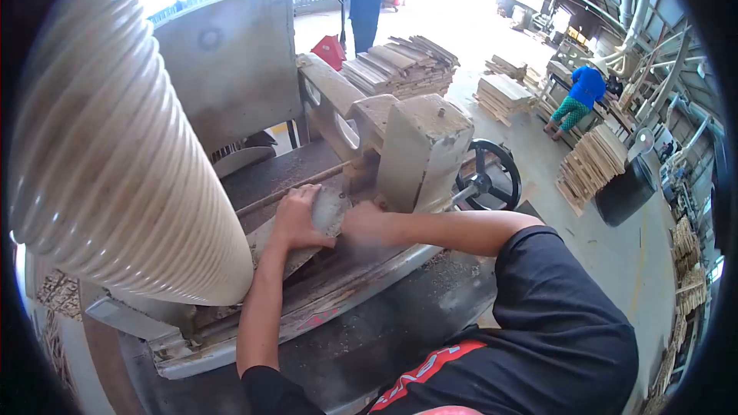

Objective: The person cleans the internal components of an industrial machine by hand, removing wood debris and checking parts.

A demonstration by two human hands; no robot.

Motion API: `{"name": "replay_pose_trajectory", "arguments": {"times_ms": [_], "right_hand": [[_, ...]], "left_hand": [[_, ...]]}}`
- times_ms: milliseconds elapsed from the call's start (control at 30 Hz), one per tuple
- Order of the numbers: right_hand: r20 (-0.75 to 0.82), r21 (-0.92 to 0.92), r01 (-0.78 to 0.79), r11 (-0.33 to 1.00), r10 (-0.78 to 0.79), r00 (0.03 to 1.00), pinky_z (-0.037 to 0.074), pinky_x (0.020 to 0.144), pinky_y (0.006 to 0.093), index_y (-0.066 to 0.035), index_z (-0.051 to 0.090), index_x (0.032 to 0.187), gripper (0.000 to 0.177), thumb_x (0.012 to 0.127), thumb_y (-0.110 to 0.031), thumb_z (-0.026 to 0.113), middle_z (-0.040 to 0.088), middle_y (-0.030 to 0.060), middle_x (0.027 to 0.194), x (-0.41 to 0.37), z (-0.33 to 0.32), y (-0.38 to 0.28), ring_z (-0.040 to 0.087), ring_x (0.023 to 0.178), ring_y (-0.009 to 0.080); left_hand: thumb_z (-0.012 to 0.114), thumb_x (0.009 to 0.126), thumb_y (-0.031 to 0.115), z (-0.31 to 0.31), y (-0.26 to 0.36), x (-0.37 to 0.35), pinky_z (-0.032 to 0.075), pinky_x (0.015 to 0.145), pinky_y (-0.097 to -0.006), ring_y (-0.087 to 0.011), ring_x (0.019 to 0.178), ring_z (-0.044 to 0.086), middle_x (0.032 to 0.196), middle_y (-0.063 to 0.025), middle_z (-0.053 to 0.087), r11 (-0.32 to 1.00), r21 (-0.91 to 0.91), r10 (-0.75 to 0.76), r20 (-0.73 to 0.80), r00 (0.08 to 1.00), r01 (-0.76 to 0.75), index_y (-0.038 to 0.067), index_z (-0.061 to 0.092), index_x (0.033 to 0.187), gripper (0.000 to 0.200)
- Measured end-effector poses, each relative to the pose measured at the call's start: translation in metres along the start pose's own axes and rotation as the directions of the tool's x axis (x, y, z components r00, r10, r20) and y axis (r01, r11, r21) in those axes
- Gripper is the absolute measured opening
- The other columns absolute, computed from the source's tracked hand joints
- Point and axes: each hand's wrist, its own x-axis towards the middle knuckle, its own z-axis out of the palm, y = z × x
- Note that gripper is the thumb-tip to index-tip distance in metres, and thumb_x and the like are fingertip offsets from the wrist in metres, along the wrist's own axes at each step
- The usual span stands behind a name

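My left hand (296,219) rests on a grey metal plate (330,209) inside the machine, its fingers stretched out and the thumb spread to the right. Close to the plate's right edge is my right hand (364,223), closed and a little smeared by motion. Whatever its fingers grip, if anything, is hidden. Both hands are over the opening of a large dusty woodworking machine (419,146). A black handwheel (490,177) sits on its right side, beyond my right forearm. To the left of my left arm, a thick ribbed white hose (131,154) runs down to the machine.
Stacks of boards (403,65) stand behind the machine, with another stack (592,165) at the right beside a dark bin (626,192). One person (365,4) stands at the back near a red object (329,52). Another person in blue (586,88) bends over a machine.
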Motion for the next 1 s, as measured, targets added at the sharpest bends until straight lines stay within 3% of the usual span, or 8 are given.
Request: {"name": "replay_pose_trajectory", "arguments": {"times_ms": [200,400,500,600,700,800,900,1000], "right_hand": [[0.037,0.040,0.140,0.989,-0.141,0.989,0.059,0.073,0.0492,-0.005,0.077,0.090,0.016,0.083,-0.017,0.069,0.074,0.0192,0.089,0.012,0.000,-0.002,0.073,0.087,0.0376],[-0.063,0.194,0.093,0.977,-0.083,0.995,0.058,0.070,0.0501,-0.005,0.077,0.089,0.020,0.078,-0.021,0.076,0.074,0.0185,0.087,0.004,0.012,0.002,0.073,0.085,0.0385],[-0.112,-0.055,0.032,0.998,-0.038,0.993,0.059,0.068,0.0500,-0.009,0.078,0.082,0.017,0.083,-0.019,0.064,0.074,0.0189,0.084,0.004,0.020,0.006,0.075,0.081,0.0376],[0.050,-0.135,0.071,0.988,-0.065,0.997,0.059,0.066,0.0493,-0.007,0.077,0.081,0.017,0.084,-0.017,0.064,0.075,0.0185,0.084,0.012,0.015,0.003,0.075,0.080,0.0367],[0.011,-0.107,0.163,0.981,-0.162,0.987,0.059,0.066,0.0499,-0.007,0.077,0.083,0.017,0.084,-0.017,0.064,0.074,0.0184,0.084,0.018,0.019,0.006,0.075,0.081,0.0371],[0.073,-0.085,0.119,0.989,-0.113,0.991,0.058,0.068,0.0517,-0.006,0.077,0.085,0.018,0.086,-0.018,0.064,0.074,0.0189,0.085,0.017,0.015,0.005,0.074,0.082,0.0385],[-0.027,0.061,0.098,0.993,-0.096,0.995,0.058,0.069,0.0526,-0.007,0.077,0.086,0.018,0.087,-0.019,0.064,0.073,0.0196,0.085,0.008,0.009,0.001,0.074,0.082,0.0390],[-0.057,0.061,0.070,0.996,-0.066,0.996,0.059,0.068,0.0509,-0.005,0.077,0.086,0.019,0.086,-0.019,0.064,0.074,0.0189,0.084,0.002,0.007,0.001,0.074,0.082,0.0379]], "left_hand": [[0.095,0.042,0.047,0.000,0.003,-0.003,0.039,0.118,-0.0444,-0.0385,0.135,0.052,0.145,-0.0222,0.056,1.000,0.010,-0.014,-0.005,1.000,0.014,-0.001,0.054,0.141,0.118],[0.094,0.042,0.049,0.004,-0.003,0.000,0.042,0.115,-0.0462,-0.0378,0.132,0.053,0.143,-0.0203,0.057,1.000,0.014,0.017,-0.029,0.999,-0.017,-0.002,0.056,0.140,0.117],[0.094,0.042,0.049,0.007,-0.007,-0.001,0.041,0.115,-0.0461,-0.0376,0.132,0.053,0.143,-0.0199,0.057,1.000,0.022,0.019,-0.020,1.000,-0.019,-0.002,0.056,0.140,0.117],[0.094,0.042,0.049,0.006,-0.006,-0.003,0.041,0.115,-0.0462,-0.0375,0.132,0.053,0.143,-0.0193,0.057,1.000,0.025,0.008,-0.023,1.000,-0.008,-0.002,0.056,0.140,0.117],[0.094,0.042,0.051,0.003,-0.003,-0.002,0.041,0.115,-0.0462,-0.0374,0.131,0.053,0.143,-0.0189,0.057,0.999,0.031,0.013,-0.022,1.000,-0.013,-0.002,0.056,0.140,0.117],[0.094,0.042,0.052,0.009,-0.007,-0.002,0.041,0.114,-0.0460,-0.0373,0.131,0.053,0.142,-0.0189,0.058,0.999,0.037,0.038,-0.043,0.998,-0.036,-0.002,0.057,0.139,0.117],[0.094,0.042,0.053,0.008,-0.009,-0.003,0.041,0.114,-0.0454,-0.0375,0.130,0.054,0.141,-0.0202,0.058,0.998,0.037,0.058,-0.061,0.996,-0.056,-0.003,0.057,0.138,0.117],[0.094,0.042,0.051,0.007,-0.008,-0.001,0.041,0.115,-0.0451,-0.0381,0.132,0.053,0.141,-0.0216,0.057,0.999,0.034,0.044,-0.058,0.997,-0.042,-0.003,0.057,0.138,0.117]]}}
